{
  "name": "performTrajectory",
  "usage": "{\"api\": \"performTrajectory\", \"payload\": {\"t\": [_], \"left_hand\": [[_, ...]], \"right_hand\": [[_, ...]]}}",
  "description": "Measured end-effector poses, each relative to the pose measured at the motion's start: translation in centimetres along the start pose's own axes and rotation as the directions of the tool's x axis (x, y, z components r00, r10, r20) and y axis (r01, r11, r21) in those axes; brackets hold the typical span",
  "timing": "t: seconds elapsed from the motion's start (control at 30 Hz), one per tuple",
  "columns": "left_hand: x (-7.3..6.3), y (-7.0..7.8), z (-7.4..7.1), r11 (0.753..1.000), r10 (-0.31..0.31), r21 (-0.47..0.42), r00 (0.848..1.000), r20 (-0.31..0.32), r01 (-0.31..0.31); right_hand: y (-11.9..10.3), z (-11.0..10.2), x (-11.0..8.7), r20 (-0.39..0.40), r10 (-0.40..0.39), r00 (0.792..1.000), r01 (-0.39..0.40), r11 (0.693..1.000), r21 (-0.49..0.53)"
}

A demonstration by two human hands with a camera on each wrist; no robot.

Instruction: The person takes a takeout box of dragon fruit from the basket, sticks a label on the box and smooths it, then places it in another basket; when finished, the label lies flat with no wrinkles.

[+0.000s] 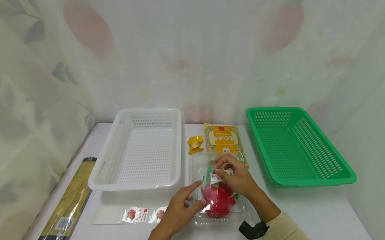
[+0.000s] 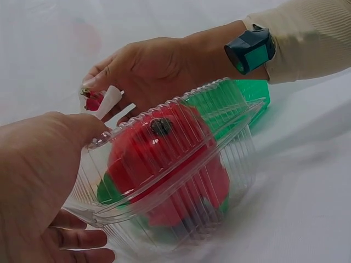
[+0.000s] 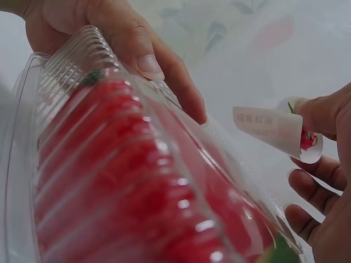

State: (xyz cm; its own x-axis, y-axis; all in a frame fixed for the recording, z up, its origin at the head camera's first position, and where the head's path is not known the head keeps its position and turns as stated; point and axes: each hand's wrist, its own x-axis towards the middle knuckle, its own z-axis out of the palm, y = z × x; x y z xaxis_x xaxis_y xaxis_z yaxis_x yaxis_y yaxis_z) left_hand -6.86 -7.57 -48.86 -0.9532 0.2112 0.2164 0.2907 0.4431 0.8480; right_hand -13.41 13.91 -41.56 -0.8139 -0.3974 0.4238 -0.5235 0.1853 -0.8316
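A clear plastic clamshell box (image 1: 200, 220) lies on the white table, its lid down over a red dragon fruit (image 1: 219, 202) with green tips. My left hand (image 1: 180, 210) touches the box's left side, thumb and index finger spread over the lid. Above the lid, my right hand (image 1: 240, 177) pinches a small white sticker (image 1: 216, 176) printed with a red fruit. In the right wrist view the sticker (image 3: 269, 129) curls away from the thumb and fingertips, apart from the lid. The left hand's other fingers (image 2: 82, 239) lie beside the box wall.
A white basket (image 1: 175, 136) stands behind on the left, a green basket (image 1: 267, 163) on the right. Between them lie a small yellow packet (image 1: 195, 144) and a yellow food bag (image 1: 224, 138). A sticker strip (image 1: 111, 215) and a wrapped bundle of sticks (image 1: 68, 201) lie left.
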Motion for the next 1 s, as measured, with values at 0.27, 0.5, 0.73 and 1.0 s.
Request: {"api": "performTrajectory", "payload": {"t": [0.27,0.5,0.73,1.0], "left_hand": [[-0.1,-0.1,0.0,1.0,-0.026,-0.009,1.0,0.017,0.026],[-0.1,-0.1,0.1,0.999,-0.023,-0.027,1.0,0.018,0.024],[0.0,0.0,0.0,0.999,-0.026,-0.032,1.0,0.014,0.027],[0.0,-0.3,-0.1,0.998,-0.032,-0.053,0.999,0.019,0.033]], "right_hand": [[0.1,0.0,-0.1,0.044,0.009,0.999,-0.008,1.0,-0.016],[0.9,0.0,-0.1,0.083,-0.041,0.996,0.046,0.997,-0.057],[3.7,0.0,0.0,0.12,-0.042,0.992,0.054,0.994,-0.099],[4.1,-0.2,0.2,0.167,-0.058,0.984,0.077,0.991,-0.113]]}}
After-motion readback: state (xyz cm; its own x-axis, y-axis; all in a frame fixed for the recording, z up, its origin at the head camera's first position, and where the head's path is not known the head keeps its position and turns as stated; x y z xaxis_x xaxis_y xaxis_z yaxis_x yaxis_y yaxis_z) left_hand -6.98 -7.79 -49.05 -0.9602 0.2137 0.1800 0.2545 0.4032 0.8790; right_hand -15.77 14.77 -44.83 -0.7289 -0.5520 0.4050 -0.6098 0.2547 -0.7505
